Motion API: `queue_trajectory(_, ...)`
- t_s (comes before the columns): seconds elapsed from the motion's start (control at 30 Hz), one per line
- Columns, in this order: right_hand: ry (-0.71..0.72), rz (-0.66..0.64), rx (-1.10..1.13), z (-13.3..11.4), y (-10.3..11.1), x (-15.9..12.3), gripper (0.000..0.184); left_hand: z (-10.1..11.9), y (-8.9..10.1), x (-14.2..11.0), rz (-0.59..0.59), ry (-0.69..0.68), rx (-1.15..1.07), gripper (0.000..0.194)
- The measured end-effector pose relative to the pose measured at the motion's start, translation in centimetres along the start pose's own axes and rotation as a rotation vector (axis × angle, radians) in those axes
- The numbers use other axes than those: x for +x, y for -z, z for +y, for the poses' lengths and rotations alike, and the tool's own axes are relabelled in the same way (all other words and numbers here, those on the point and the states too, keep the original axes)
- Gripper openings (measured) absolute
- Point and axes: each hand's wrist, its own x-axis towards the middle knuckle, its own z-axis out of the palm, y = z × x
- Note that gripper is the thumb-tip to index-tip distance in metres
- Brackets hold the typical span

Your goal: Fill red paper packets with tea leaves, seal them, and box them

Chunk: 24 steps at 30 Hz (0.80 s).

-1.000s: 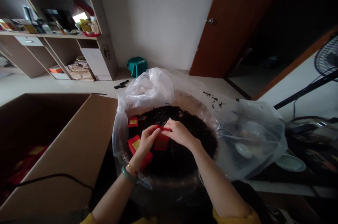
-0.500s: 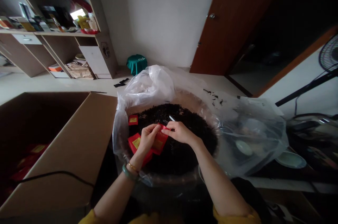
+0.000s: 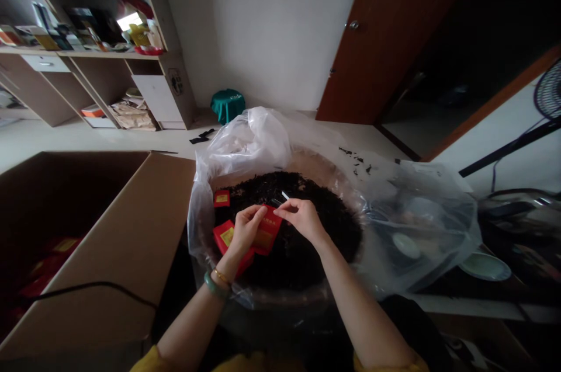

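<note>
My left hand [image 3: 245, 228] pinches a red packet [image 3: 269, 228] between thumb and fingers, over the basket. At the packet's top right corner, the thumb and fingertips of my right hand [image 3: 303, 221] are closed on the edge. Below the hands lies a heap of dark dried leaves, like loose tea [image 3: 324, 208], in a round plastic-lined basket [image 3: 313, 163]. A small white stick [image 3: 285, 195] shows just behind my right fingers; the rest of it is hidden. Another red packet with a yellow label [image 3: 221, 198] lies at the heap's left edge, and more red packets [image 3: 223, 235] are beside my left wrist.
An open cardboard box [image 3: 131, 232] with red packets inside stands at the left, a black cord across it. Clear plastic sheeting [image 3: 421, 226] spreads to the right, near a pale dish [image 3: 484, 266]. A green-covered stool [image 3: 227, 104] is by the wall.
My right hand has shifted slightly right and its fingers have drawn back to the packet's corner, so more of the packet's printed top shows. My left hand keeps its hold.
</note>
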Motion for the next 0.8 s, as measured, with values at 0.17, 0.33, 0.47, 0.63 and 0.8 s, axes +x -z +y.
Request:
queue_trajectory(0.17, 0.085, 0.017, 0.008, 0.0, -0.3, 0.1, 0.024, 0.0, -0.1, -0.5, -0.19, 0.216, -0.215, 0.05)
queue_trajectory(0.33, 0.119, 0.008, -0.122, 1.2, 0.1, 0.9, 0.026, -0.1, -0.5, -1.1, -0.241, 0.381, -0.283, 0.045)
queue_trajectory(0.47, 0.021, 0.146, -0.592, 3.6, 1.0, 1.8, 0.033, -0.3, -0.5, -1.0, -0.155, 0.393, -0.269, 0.046)
queue_trajectory(0.63, -0.208, -0.021, -1.027, 5.9, 0.5, 2.4, 0.051, -0.7, -0.4, -0.7, -0.128, 0.377, -0.278, 0.047)
queue_trajectory(0.8, -0.254, -0.056, -0.971, 6.0, 0.1, 3.4, 0.042, -0.6, -0.4, -0.6, -0.138, 0.357, -0.252, 0.047)
